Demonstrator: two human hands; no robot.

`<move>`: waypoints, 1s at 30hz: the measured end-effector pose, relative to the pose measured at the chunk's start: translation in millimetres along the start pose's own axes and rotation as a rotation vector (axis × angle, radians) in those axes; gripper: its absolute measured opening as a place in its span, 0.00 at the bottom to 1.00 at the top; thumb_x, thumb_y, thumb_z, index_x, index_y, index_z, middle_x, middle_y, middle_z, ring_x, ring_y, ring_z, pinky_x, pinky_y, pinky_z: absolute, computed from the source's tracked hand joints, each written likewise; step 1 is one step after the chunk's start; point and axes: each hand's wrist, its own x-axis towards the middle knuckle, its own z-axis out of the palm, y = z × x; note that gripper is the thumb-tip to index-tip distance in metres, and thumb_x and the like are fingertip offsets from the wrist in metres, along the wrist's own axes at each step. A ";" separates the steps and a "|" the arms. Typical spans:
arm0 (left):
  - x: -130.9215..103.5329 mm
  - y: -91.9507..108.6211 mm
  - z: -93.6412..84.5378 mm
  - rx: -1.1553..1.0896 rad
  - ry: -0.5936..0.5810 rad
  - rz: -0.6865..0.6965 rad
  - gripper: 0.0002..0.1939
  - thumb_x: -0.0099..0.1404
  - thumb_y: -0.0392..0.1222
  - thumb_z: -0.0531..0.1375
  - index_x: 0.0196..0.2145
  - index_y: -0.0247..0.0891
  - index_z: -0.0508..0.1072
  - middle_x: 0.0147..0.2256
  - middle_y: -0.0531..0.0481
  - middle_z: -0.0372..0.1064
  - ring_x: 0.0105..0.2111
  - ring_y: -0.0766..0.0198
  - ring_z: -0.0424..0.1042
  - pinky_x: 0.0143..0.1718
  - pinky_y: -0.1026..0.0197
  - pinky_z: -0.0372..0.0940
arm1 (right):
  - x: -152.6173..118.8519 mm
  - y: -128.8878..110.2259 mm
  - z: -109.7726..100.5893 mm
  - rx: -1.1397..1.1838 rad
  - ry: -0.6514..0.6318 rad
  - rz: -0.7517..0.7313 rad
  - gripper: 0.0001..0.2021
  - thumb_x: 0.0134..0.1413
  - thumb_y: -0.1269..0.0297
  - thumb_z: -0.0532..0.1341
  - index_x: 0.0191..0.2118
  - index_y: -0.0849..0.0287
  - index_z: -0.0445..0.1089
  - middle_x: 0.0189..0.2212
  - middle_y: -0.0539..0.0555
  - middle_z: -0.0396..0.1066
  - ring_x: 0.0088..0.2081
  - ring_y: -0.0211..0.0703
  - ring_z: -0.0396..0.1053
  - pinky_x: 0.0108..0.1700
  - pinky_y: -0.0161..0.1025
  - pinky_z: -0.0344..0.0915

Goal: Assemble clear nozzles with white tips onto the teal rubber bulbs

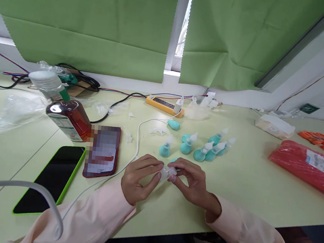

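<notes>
My left hand (140, 178) and my right hand (193, 181) meet near the table's front edge. Between their fingertips is a small translucent plastic nozzle piece (167, 172), pinched from both sides; the fingers cover part of it. Just behind, a teal rubber bulb (174, 159) is mostly hidden by my right hand. Farther back stand several teal bulbs with clear pointed tips, among them one bulb (164, 149) at the left and another bulb (199, 154) at the right. A teal bulb (174, 125) without a visible tip lies on its side behind them.
Left of my hands lie a red-cased phone (103, 152) and a green-edged phone (51, 179), with an amber bottle (69, 118) behind. A white cable (138, 134) runs from the yellow power strip (163, 105). Loose clear pieces (159, 130) lie mid-table; a red package (303, 165) is at right.
</notes>
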 end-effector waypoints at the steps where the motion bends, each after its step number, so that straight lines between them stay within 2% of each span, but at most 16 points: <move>1: 0.1 0.2 0.1 0.015 -0.002 0.024 0.15 0.50 0.26 0.56 0.35 0.37 0.73 0.30 0.43 0.70 0.31 0.60 0.67 0.30 0.57 0.65 | 0.0 0.1 0.0 0.006 -0.003 0.004 0.14 0.42 0.76 0.59 0.38 0.56 0.67 0.27 0.51 0.63 0.29 0.35 0.62 0.26 0.32 0.68; 6: 1.5 1.0 2.2 0.042 -0.005 0.120 0.15 0.48 0.27 0.59 0.36 0.33 0.70 0.30 0.42 0.69 0.30 0.61 0.66 0.28 0.57 0.65 | 1.2 1.0 0.7 0.028 -0.001 0.032 0.14 0.42 0.75 0.59 0.38 0.56 0.67 0.28 0.51 0.64 0.29 0.35 0.63 0.26 0.33 0.69; 9: -0.4 0.7 5.0 0.052 0.015 0.096 0.14 0.46 0.30 0.61 0.35 0.33 0.70 0.29 0.44 0.69 0.29 0.62 0.67 0.28 0.59 0.66 | 2.3 1.6 1.7 0.019 -0.002 0.028 0.13 0.42 0.75 0.59 0.37 0.55 0.68 0.28 0.51 0.64 0.29 0.36 0.63 0.25 0.32 0.69; 11: -2.6 0.7 6.5 0.052 0.035 -0.014 0.12 0.47 0.31 0.61 0.33 0.34 0.71 0.27 0.46 0.70 0.28 0.63 0.67 0.28 0.60 0.66 | 3.9 1.1 0.1 -0.014 0.004 -0.016 0.14 0.42 0.74 0.60 0.38 0.54 0.67 0.28 0.51 0.66 0.30 0.37 0.65 0.25 0.32 0.69; 15: -3.9 0.5 6.2 0.000 0.133 -0.383 0.10 0.46 0.34 0.61 0.31 0.34 0.72 0.27 0.48 0.71 0.28 0.64 0.69 0.29 0.62 0.68 | 9.7 -2.2 -14.5 -0.210 0.080 -0.188 0.23 0.39 0.74 0.61 0.46 0.54 0.61 0.32 0.53 0.67 0.31 0.39 0.66 0.31 0.39 0.68; 18: -0.1 -0.8 4.3 -0.088 0.194 -0.621 0.10 0.44 0.36 0.62 0.28 0.32 0.73 0.27 0.48 0.71 0.26 0.64 0.69 0.27 0.64 0.68 | 13.5 -1.1 -28.2 -0.443 0.144 -0.239 0.21 0.39 0.70 0.61 0.44 0.57 0.61 0.32 0.54 0.66 0.31 0.40 0.65 0.31 0.40 0.66; 20: 2.8 -1.9 3.2 -0.147 0.190 -0.724 0.09 0.43 0.36 0.63 0.27 0.32 0.73 0.26 0.48 0.71 0.24 0.66 0.69 0.25 0.66 0.67 | 14.3 3.4 -33.0 -0.612 0.080 -0.186 0.20 0.39 0.64 0.61 0.42 0.59 0.62 0.31 0.55 0.65 0.31 0.42 0.64 0.30 0.40 0.64; 24: 4.6 -5.2 2.3 -0.297 0.168 -0.802 0.12 0.43 0.35 0.63 0.29 0.32 0.73 0.28 0.49 0.70 0.27 0.68 0.68 0.27 0.69 0.66 | 13.0 16.4 -31.8 -0.865 -0.173 0.081 0.23 0.40 0.55 0.59 0.42 0.63 0.61 0.30 0.57 0.66 0.29 0.44 0.64 0.29 0.40 0.61; 27: 3.1 -8.5 2.4 -0.401 0.166 -0.886 0.16 0.43 0.35 0.64 0.34 0.33 0.72 0.32 0.49 0.70 0.27 0.69 0.68 0.29 0.69 0.65 | 12.7 20.9 -28.9 -0.873 -0.307 0.205 0.13 0.41 0.59 0.58 0.33 0.62 0.65 0.26 0.54 0.66 0.26 0.41 0.63 0.28 0.37 0.59; 30: 1.9 -11.0 2.7 -0.510 0.089 -0.902 0.15 0.44 0.35 0.64 0.33 0.34 0.72 0.33 0.48 0.69 0.28 0.69 0.68 0.30 0.68 0.65 | 13.0 18.2 -27.2 -0.751 -0.326 0.187 0.09 0.42 0.63 0.57 0.31 0.61 0.64 0.25 0.52 0.65 0.26 0.39 0.63 0.28 0.35 0.59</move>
